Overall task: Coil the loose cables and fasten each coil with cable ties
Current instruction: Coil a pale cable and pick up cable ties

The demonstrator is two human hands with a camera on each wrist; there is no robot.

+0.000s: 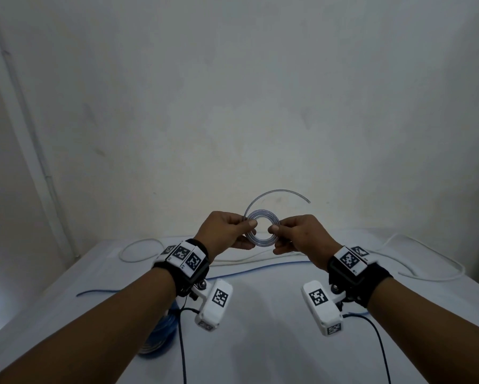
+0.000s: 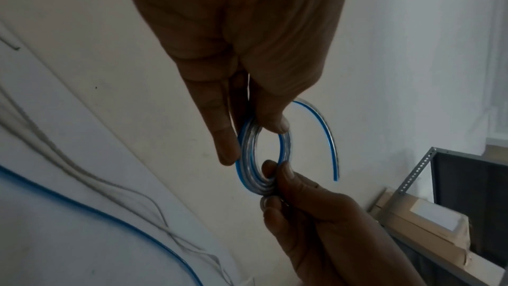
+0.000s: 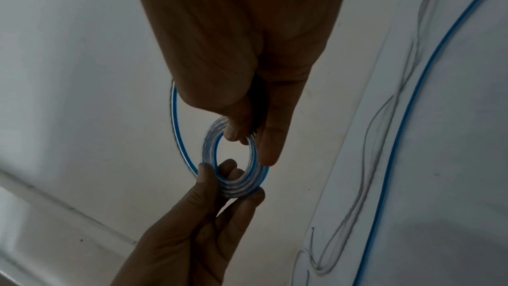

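My left hand (image 1: pixel 224 231) pinches left side of clear blue-striped cable coil (image 1: pixel 262 228), thumb over fingers; my right hand (image 1: pixel 298 234) pinches right side same way. Coil held upright in air above white table (image 1: pixel 260 328), free tail (image 1: pixel 285 193) arcing over top. I judge step: winding last turn. Next: tuck tail into coil, keep one pinch, fetch cable tie; none in view. White cable (image 1: pixel 426 261) and blue cable (image 1: pixel 260 268) lie loose on table.

Looks like a plain workroom or storage room: bare scuffed white wall (image 1: pixel 232 106), white cloth-covered surface (image 1: pixel 260 342) pushed against it, slotted-angle metal rack (image 2: pixel 417 171) with a cardboard box (image 2: pixel 429 232) at one side. Exact type unclear.
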